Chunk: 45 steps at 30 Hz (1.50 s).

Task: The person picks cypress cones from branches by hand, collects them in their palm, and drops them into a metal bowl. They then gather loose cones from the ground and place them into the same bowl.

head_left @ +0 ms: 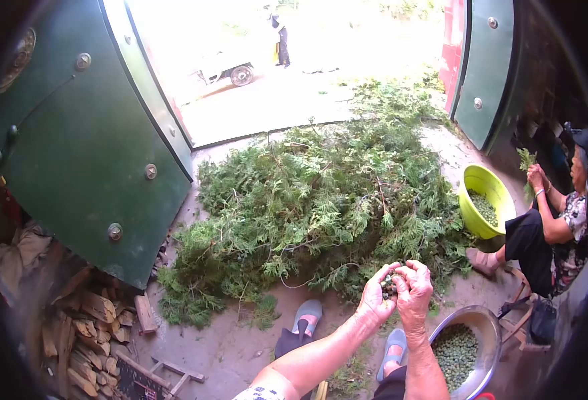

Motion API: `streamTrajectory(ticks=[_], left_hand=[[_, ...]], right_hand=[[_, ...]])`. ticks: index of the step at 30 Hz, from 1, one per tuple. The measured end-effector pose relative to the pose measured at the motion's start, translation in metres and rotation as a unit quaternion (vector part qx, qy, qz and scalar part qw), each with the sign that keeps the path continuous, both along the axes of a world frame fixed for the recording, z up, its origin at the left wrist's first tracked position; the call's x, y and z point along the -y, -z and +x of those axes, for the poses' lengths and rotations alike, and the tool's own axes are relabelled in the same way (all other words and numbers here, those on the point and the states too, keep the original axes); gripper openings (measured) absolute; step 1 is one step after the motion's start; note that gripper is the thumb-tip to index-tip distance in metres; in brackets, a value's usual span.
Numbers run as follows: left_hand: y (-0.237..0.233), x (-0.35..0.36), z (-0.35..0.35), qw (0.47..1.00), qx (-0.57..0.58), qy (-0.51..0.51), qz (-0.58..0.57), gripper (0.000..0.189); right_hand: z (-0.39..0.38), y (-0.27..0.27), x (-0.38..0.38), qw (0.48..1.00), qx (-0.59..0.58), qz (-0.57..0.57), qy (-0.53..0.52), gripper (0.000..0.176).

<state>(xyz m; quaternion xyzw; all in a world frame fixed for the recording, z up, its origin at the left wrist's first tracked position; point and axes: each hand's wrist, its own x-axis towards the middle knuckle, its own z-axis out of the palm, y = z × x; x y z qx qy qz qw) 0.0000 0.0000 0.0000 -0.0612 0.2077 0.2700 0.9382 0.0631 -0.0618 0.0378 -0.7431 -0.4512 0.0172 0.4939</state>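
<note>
Close together in front of me, my left hand (375, 297) and my right hand (415, 291) are cupped around a small clump of round green-brown seed cones (388, 285). The fingers of both are curled in, so part of the clump is hidden. Just beyond them lies a large heap of cut evergreen branches (314, 200) with scaly green sprays. To the right of my right forearm, a metal basin (488, 333) holds many loose green seed cones (455, 357).
At right a seated person (554, 220) holds a green sprig (526, 160) beside a yellow-green bucket (467, 207) with cones inside. Split firewood (84, 347) is stacked at lower left, near a small wooden stool (174, 373). Green metal doors (87, 153) frame the bright doorway; a cart wheel (242, 75) shows outside.
</note>
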Motion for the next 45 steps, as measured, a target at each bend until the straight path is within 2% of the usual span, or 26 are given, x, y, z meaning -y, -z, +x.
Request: streamTrajectory(ticks=[2,3,5,6,10,14,16,19,20,21,22,23,24,25,27,31,33,34,37,38,40,45], left_hand=[[-0.002,0.004,-0.002,1.0,-0.02,0.003,-0.02,0.025],[-0.005,-0.027,-0.009,0.999,-0.035,0.002,0.02,0.025],[0.003,-0.014,-0.006,0.999,-0.021,0.009,0.025,0.024],[-0.005,-0.01,-0.007,0.999,-0.04,0.008,0.027,0.026],[-0.004,-0.007,-0.015,0.997,-0.044,0.025,0.058,0.029],[-0.005,0.0,-0.018,0.999,-0.04,0.012,0.034,0.029],[-0.003,0.0,-0.02,1.0,-0.019,0.019,0.014,0.028],[-0.011,0.0,-0.021,0.999,-0.046,0.026,0.0,0.026],[-0.003,-0.001,-0.019,0.999,-0.036,0.016,-0.004,0.026],[-0.007,-0.002,-0.019,0.999,-0.037,0.016,-0.005,0.026],[-0.015,-0.003,-0.019,0.999,-0.037,0.008,-0.024,0.025],[-0.019,-0.004,-0.019,0.998,-0.036,0.0,-0.043,0.025],[-0.016,-0.007,-0.02,0.999,-0.014,-0.011,-0.039,0.025],[-0.015,-0.009,-0.019,0.999,-0.014,-0.011,-0.04,0.025],[-0.018,-0.012,-0.019,0.998,-0.038,-0.04,-0.038,0.025],[-0.015,-0.017,-0.018,0.995,0.011,-0.075,-0.07,0.024],[-0.015,-0.019,-0.017,0.995,0.021,-0.079,-0.064,0.024],[-0.018,-0.02,-0.017,0.996,0.014,-0.079,-0.042,0.024],[-0.029,-0.021,-0.018,0.997,0.014,-0.079,-0.016,0.026],[-0.028,-0.021,-0.017,0.996,0.031,-0.081,-0.015,0.025],[-0.025,-0.022,-0.016,0.995,0.051,-0.08,-0.018,0.025],[-0.025,-0.023,-0.012,0.997,0.042,-0.065,-0.001,0.026]], right_hand=[[-0.003,0.001,0.004,0.998,-0.031,0.035,-0.038,0.019],[-0.008,0.003,-0.021,0.995,-0.045,0.076,-0.038,0.019],[-0.001,-0.002,-0.005,0.999,-0.015,0.02,-0.039,0.02],[0.0,-0.004,-0.002,0.999,0.016,0.017,-0.042,0.017],[-0.003,-0.003,0.001,0.999,0.001,0.004,-0.038,0.017],[-0.007,-0.005,0.002,0.999,0.028,-0.01,-0.028,0.014],[-0.009,-0.006,0.002,0.996,-0.088,-0.011,-0.03,0.012],[-0.01,-0.022,0.003,0.99,-0.142,0.015,-0.014,0.009],[-0.002,-0.006,0.003,0.996,-0.069,0.049,-0.021,0.009],[-0.001,-0.006,0.003,0.996,-0.07,0.049,-0.02,0.009],[-0.001,-0.007,0.003,0.957,-0.272,0.1,-0.019,0.009],[0.001,-0.008,0.003,0.874,-0.462,0.147,-0.018,0.01],[0.006,-0.008,0.001,0.86,-0.477,0.181,-0.014,0.011],[0.009,-0.013,0.002,0.781,-0.574,0.241,-0.058,0.012],[0.007,-0.028,0.002,0.694,-0.669,0.265,-0.044,0.013],[0.008,-0.023,0.005,0.696,-0.664,0.26,-0.082,0.011],[0.001,-0.023,0.007,0.873,-0.473,0.075,-0.089,0.008],[-0.008,-0.023,0.003,0.888,-0.445,0.079,-0.082,0.006],[-0.019,-0.016,0.0,0.974,-0.21,0.025,-0.075,0.018],[-0.019,-0.014,-0.002,0.974,-0.211,0.026,-0.075,0.018],[-0.018,-0.01,-0.005,0.994,-0.065,0.037,-0.083,0.024],[-0.023,-0.013,-0.009,0.995,-0.065,0.049,-0.064,0.023]])
